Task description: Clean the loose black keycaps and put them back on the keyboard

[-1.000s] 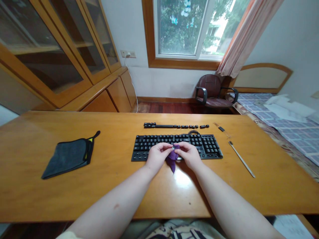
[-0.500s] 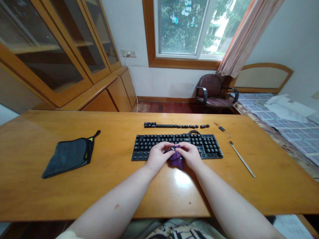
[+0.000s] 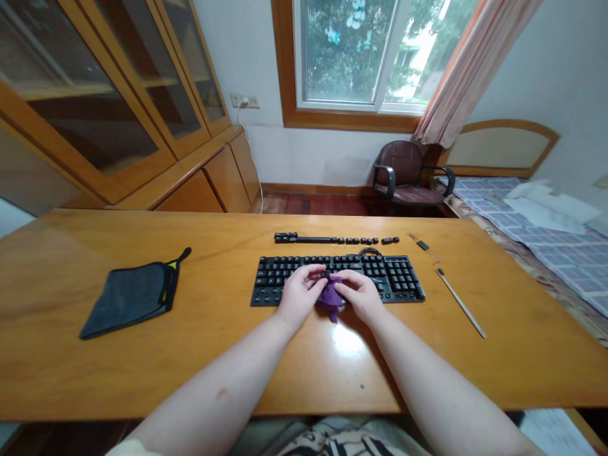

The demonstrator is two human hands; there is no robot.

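Observation:
A black keyboard (image 3: pixel 401 278) lies on the wooden desk, with its bottom row of keycaps off. Over its front middle, my left hand (image 3: pixel 300 292) pinches a small black keycap (image 3: pixel 325 274), mostly hidden by the fingers. My right hand (image 3: pixel 361 295) is closed on a crumpled purple cloth (image 3: pixel 331 299), which hangs between the two hands and touches the left fingertips. Behind the keyboard, several loose keycaps (image 3: pixel 356 240) and the long spacebar (image 3: pixel 313 240) lie in a row.
A thin brush (image 3: pixel 460 303) and a wire keycap puller (image 3: pixel 422 245) lie right of the keyboard. On the left rests a folded grey cloth (image 3: pixel 133 294). The desk (image 3: pixel 213 386) reaches toward a bed (image 3: pixel 546 221); an armchair (image 3: pixel 403 174) stands beyond its far edge.
My left fingers have lifted and parted a little, and the black keycap shows between them. The purple cloth has shifted slightly left and bunched differently in my right hand.

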